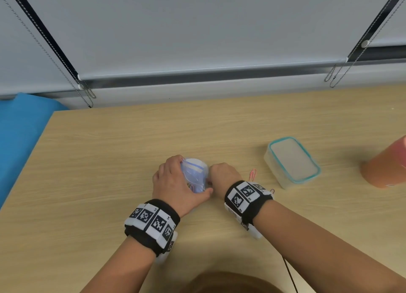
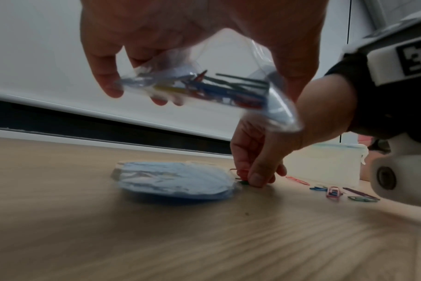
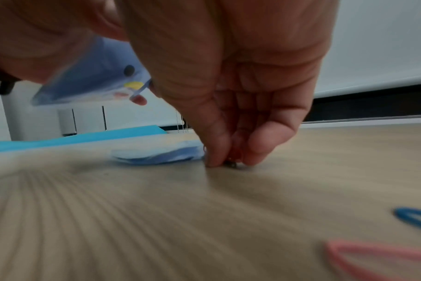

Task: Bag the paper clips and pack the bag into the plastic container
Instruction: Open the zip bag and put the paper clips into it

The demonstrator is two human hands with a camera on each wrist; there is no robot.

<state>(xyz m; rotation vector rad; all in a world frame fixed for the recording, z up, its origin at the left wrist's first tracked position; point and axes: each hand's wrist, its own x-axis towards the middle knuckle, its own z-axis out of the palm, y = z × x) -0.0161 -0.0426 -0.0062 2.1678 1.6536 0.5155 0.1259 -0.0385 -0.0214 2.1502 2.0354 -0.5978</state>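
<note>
My left hand holds a clear zip bag above the table, its fingers curled round it. Several coloured paper clips lie inside the bag. My right hand is just right of the bag, fingertips down on the table, pinching a paper clip beside a flat stack of blue-tinted bags. More loose clips lie on the table by my right wrist; a pink one shows in the head view. The plastic container, clear with a teal-rimmed lid on it, stands to the right.
An orange-pink cup-like object stands at the far right of the wooden table. A blue surface borders the table's left edge. Roller blinds with bead chains hang behind the far edge.
</note>
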